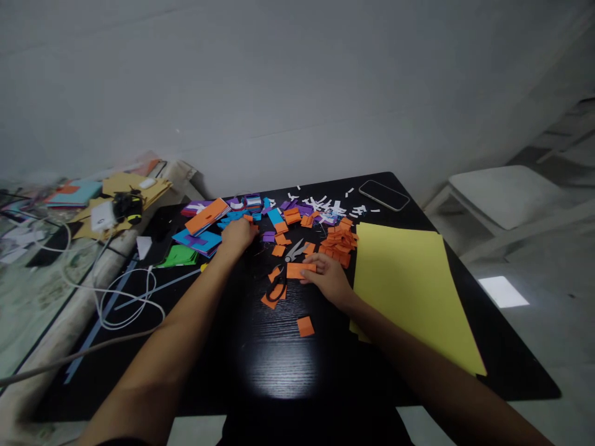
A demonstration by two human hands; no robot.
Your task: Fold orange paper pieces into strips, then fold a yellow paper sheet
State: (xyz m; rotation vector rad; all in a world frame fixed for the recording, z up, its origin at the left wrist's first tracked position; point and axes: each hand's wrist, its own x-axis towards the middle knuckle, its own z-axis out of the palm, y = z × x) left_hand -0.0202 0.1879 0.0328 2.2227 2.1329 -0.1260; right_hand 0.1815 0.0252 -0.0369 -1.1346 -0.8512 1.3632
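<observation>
- One orange paper strip point(294, 271) is pinched in my right hand point(328, 277).
- My left hand point(238, 236) curls at small orange paper pieces point(248, 218); I cannot tell whether it grips any.
- Scissors point(294, 250) lie between my hands.
- Yellow sheets point(404, 266) lie right of my right hand, under that forearm.

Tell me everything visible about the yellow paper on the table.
The yellow sheets look like plain, matte paper, large and rectangular, stacked flat with slightly uneven edges. They lie at the right of the black table, beside orange pieces. The right forearm crosses over their near left corner; whether it touches is unclear.
</observation>
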